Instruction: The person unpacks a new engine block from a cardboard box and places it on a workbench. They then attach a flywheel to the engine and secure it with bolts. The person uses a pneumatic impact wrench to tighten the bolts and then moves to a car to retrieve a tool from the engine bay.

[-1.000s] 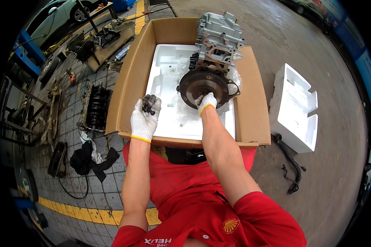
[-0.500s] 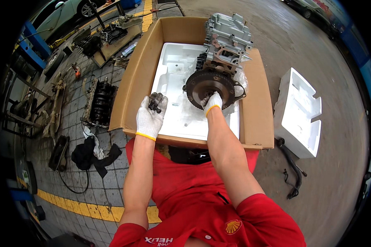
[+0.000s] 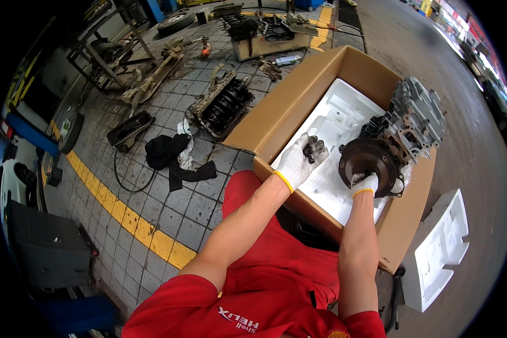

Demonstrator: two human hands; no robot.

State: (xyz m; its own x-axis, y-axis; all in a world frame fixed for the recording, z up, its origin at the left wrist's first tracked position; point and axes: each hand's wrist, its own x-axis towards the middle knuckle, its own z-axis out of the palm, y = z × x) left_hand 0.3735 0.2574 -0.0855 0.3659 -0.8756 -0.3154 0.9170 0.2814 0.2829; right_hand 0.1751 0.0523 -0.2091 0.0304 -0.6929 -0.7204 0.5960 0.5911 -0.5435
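My left hand [image 3: 300, 160], in a white knit glove with a yellow cuff, is turned palm up over the box's near left side. Several small dark bolts [image 3: 308, 152] lie in its cupped palm, held by half-curled fingers. My right hand [image 3: 365, 184], gloved alike, reaches to the middle of a round, dark brown flywheel [image 3: 352, 159]. Its fingers are drawn together at the hub, and whatever they pinch is hidden. Behind the flywheel is the grey metal engine [image 3: 417, 115], resting in the open cardboard box [image 3: 298, 96].
White foam packing [image 3: 343, 104] and clear plastic line the box. Another foam block [image 3: 442, 248] stands on the floor at right. Left lie an engine block [image 3: 222, 107], black cloth [image 3: 166, 152] and an oil pan [image 3: 130, 128]. A dark hose [image 3: 396, 293] lies near the box's lower right corner.
The whole view has swung left, so the box and engine appear farther right and tilted. My right hand stays at the flywheel's hub, and my left still holds the bolts.
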